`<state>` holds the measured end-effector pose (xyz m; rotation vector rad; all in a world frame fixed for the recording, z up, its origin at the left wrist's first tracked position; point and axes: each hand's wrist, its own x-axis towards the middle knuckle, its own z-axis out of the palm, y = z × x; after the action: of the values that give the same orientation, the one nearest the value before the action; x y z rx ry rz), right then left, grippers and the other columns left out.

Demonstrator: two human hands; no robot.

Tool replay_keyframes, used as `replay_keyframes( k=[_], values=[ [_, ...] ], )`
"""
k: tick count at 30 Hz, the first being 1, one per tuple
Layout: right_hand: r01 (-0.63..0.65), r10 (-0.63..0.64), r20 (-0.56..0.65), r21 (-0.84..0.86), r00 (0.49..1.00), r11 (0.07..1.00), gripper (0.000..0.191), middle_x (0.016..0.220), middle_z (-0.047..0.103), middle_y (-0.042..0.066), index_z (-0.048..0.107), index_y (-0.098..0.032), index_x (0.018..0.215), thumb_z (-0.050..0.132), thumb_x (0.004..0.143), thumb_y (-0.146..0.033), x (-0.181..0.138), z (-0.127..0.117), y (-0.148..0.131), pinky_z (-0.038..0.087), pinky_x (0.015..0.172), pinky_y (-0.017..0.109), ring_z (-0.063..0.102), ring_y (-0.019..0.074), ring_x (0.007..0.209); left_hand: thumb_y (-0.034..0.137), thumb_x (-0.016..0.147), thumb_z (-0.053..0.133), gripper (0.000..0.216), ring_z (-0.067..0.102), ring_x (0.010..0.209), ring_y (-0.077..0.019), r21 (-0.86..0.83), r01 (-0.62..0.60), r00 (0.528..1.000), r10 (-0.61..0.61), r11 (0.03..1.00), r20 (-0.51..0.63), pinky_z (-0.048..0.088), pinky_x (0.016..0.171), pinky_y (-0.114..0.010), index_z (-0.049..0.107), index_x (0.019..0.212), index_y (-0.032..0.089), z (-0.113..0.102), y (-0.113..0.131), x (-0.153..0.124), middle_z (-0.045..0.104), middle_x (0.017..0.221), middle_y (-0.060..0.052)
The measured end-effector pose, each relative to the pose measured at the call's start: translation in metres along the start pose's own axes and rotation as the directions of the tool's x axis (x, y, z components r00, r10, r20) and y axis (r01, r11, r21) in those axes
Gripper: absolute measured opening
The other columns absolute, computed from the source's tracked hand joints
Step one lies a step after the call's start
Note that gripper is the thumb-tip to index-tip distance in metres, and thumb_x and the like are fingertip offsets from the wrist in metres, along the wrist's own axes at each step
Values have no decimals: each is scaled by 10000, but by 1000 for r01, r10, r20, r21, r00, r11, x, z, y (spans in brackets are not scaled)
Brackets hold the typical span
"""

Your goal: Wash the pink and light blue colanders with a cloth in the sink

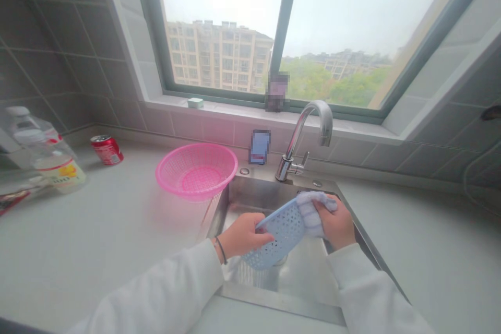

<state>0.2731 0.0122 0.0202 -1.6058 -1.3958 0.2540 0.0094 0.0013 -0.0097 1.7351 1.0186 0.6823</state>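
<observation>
Over the sink [282, 303], a light blue perforated plastic basket [279, 237] is held tilted between my two hands. My left hand [246, 234] grips its left end, thumb on the near side and the other fingers partly hidden at the rim. With my right hand [337, 222] I hold a white and pale purple striped cloth [312, 214], which is folded over the basket's right end. The fingers of that hand are closed on the cloth.
A pink colander [197, 172] stands left of the sink. The faucet [305, 141] arches behind it. Further left are a red can [107, 150] and a clear bottle [55, 164]. A small green and white box [195, 103] rests on the windowsill.
</observation>
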Motion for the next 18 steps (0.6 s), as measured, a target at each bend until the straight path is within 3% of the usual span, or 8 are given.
replay_keyframes(
  k=[3,5,7,10,14,16,18],
  values=[
    [139,-153,138,103,979,985,344,789,747,58,692,-198,916,604,814,-515,-22,11,-21,545,671,337,693,247,712,317,737,639,199,503,609,-132,56,-25,998,29,998,-62,340,555,-231,512,672,179,1,0,2,525,624,37],
    [241,-296,276,215,915,946,285,763,746,44,698,-208,885,595,820,-466,-40,23,-39,542,630,313,688,226,665,314,754,624,177,510,642,-141,63,-69,995,73,996,-64,353,576,-235,539,688,173,0,0,3,556,644,24],
    [292,-366,327,255,871,922,256,778,753,46,705,-209,872,606,808,-435,-48,29,-50,545,654,315,695,227,684,320,765,617,173,515,647,-145,60,-98,994,101,993,-48,360,578,-237,556,705,170,-2,-1,3,570,657,17],
    [212,-268,264,223,927,952,294,797,760,59,702,-205,867,592,827,-475,-35,24,-39,547,672,322,705,238,720,309,746,629,184,509,586,-133,61,-26,999,29,998,-38,347,537,-230,519,682,176,-4,-1,0,528,610,31],
    [33,-35,55,49,998,998,381,833,767,70,706,-208,929,599,801,-550,-6,3,-6,545,712,356,712,279,790,316,724,644,188,513,523,-119,-41,56,998,-54,998,34,361,497,-218,516,728,179,-3,-1,-3,512,601,46],
    [8,-8,-26,3,1000,1000,395,803,759,71,706,-206,932,596,789,-557,-5,1,-1,538,681,354,706,280,755,318,723,643,190,509,521,-116,-67,52,998,-50,996,32,366,498,-218,516,735,177,-1,-2,-2,516,609,45],
    [65,-64,-20,37,998,997,378,780,750,68,703,-203,915,594,795,-544,-13,5,-6,539,655,340,697,263,709,301,723,632,179,502,541,-116,-31,27,1000,-27,999,-3,358,512,-220,502,710,178,0,-3,1,511,614,42]
  ],
)
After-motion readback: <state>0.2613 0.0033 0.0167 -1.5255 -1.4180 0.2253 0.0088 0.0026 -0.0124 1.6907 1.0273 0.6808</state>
